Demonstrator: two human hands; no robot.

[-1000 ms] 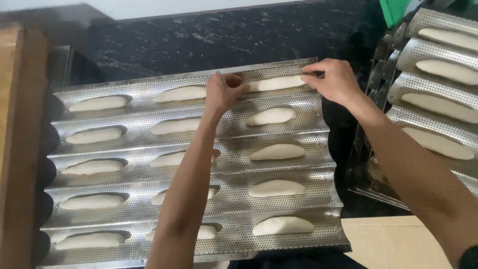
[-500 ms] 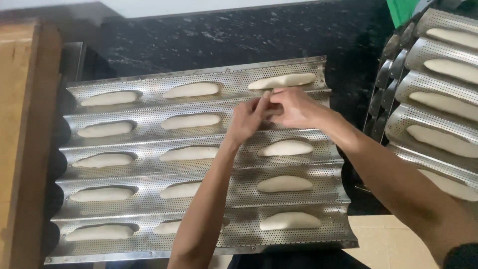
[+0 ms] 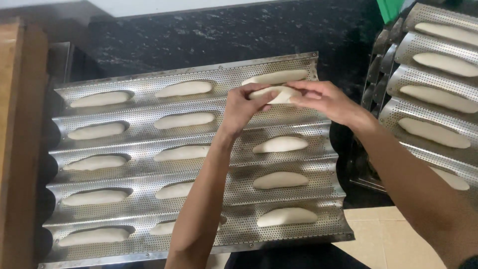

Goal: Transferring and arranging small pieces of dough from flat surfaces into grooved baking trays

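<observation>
A: What do the two hands hold at this moment?

B: The left hand [image 3: 244,107] and the right hand [image 3: 321,99] hold one dough piece [image 3: 274,93] between them, each closed around one end with the fingers curled. The piece is lifted a little above the perforated tray [image 3: 199,132], over the second channel from the far edge, where the place under the hands looks free.

A: Which step is it, in your opinion?

B: I judge it is the shaping or placing of this piece. The next move calls for a soft grip, because the dough is pale, smooth and surely yields, and for laying it straight along the channel, in line with the others.

A: What lies around the hands?

B: Just beyond the hands, in the farthest channel, lies a longer dough roll [image 3: 276,77]. Toward the person, below the right hand, three more rolls [image 3: 280,144] rest in their own channels, short with rounded ends. To the left of the left hand stand two more columns of such rolls, matte and whitish.

A: And the tray?

B: It is dull grey metal, wavy, full of small holes. Right of the right arm there is a second tray [image 3: 433,74] of the same kind, tilted, with longer rolls. Beyond all is a dark speckled counter [image 3: 224,35], and far left a wooden board [image 3: 20,149].
</observation>
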